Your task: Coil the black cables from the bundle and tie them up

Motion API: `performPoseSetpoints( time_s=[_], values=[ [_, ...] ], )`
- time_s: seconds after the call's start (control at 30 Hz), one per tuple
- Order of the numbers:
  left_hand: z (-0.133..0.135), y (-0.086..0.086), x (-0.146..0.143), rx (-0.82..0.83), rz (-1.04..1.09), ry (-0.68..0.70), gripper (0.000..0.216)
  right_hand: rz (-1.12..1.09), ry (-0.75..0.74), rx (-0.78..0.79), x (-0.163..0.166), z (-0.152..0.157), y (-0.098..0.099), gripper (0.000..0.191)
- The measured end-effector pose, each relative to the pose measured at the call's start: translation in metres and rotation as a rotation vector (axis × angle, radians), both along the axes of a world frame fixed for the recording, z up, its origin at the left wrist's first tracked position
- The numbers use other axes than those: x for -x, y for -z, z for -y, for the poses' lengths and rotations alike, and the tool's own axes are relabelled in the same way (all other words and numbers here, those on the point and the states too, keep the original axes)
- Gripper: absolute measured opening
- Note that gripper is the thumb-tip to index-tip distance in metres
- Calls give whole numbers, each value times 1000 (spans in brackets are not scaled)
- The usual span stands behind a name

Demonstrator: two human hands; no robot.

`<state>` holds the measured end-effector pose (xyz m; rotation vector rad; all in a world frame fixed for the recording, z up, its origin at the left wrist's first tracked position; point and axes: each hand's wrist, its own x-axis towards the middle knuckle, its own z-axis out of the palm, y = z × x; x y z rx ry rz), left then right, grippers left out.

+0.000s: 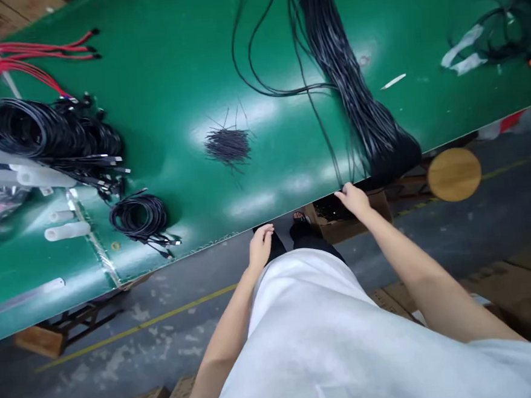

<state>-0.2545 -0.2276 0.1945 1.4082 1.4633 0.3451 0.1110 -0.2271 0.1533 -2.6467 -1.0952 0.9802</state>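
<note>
A thick bundle of long black cables (342, 66) lies across the green table and bends over its front edge at the right. At that edge, my right hand (355, 202) is closed, its fingertips pinching a thin black cable (322, 128) that runs down from the bundle. The exact grip is small and partly hidden. My left hand (260, 246) hangs just off the table edge in front of my body, fingers loosely bent, with nothing visible in it. Beyond it on the table is a small pile of short black ties (228, 146).
Coiled black cables (139, 217), a larger stack of coils (37, 127), red cables (32, 51) and white tubes (67, 231) lie at the left. A white pen-like piece (394, 81) is right of the bundle. A round wooden stool (454, 174) stands beyond the edge.
</note>
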Motion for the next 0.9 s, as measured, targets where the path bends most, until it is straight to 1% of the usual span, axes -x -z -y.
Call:
performPoseSetpoints(
  time_s=[0.07,0.13,0.17,0.23,0.33,0.4,0.47,0.53,0.6,0.63,0.7,0.73,0.8,0.83,0.9],
  values=[
    [10,-4,-36,61,1,168,29,-53,-28,-59,10,-2,9,21],
    [19,-8,-68,105,0,308,31,-130,-51,-119,22,-2,9,20],
    [22,-11,-82,124,3,371,34,-182,-66,-145,26,-1,5,22],
    [28,-16,-104,151,-1,467,42,-297,-110,-198,32,7,-12,28],
    [34,-23,-123,144,11,555,64,-414,-170,-285,29,31,-45,41],
    [37,-27,-130,141,70,625,73,-424,-211,-300,22,48,-59,45],
    [39,-30,-134,156,102,700,71,-398,-257,-267,13,57,-61,41],
    [42,-29,-134,169,63,741,63,-355,-306,-210,3,53,-54,27],
    [46,-26,-129,172,8,712,56,-287,-326,-166,-14,35,-48,18],
    [48,-23,-124,178,-7,663,54,-237,-326,-153,-27,22,-46,18],
    [52,-18,-109,206,-25,521,52,-106,-294,-169,-58,-15,-46,17],
    [54,-15,-101,225,-46,450,51,-31,-266,-195,-75,-37,-47,21],
    [59,-12,-85,259,-121,347,50,109,-198,-250,-107,-85,-48,35],
    [61,-11,-78,271,-166,318,49,159,-169,-264,-119,-108,-47,40],
    [65,-11,-68,286,-232,290,48,208,-144,-261,-134,-146,-44,41]
  ],
)
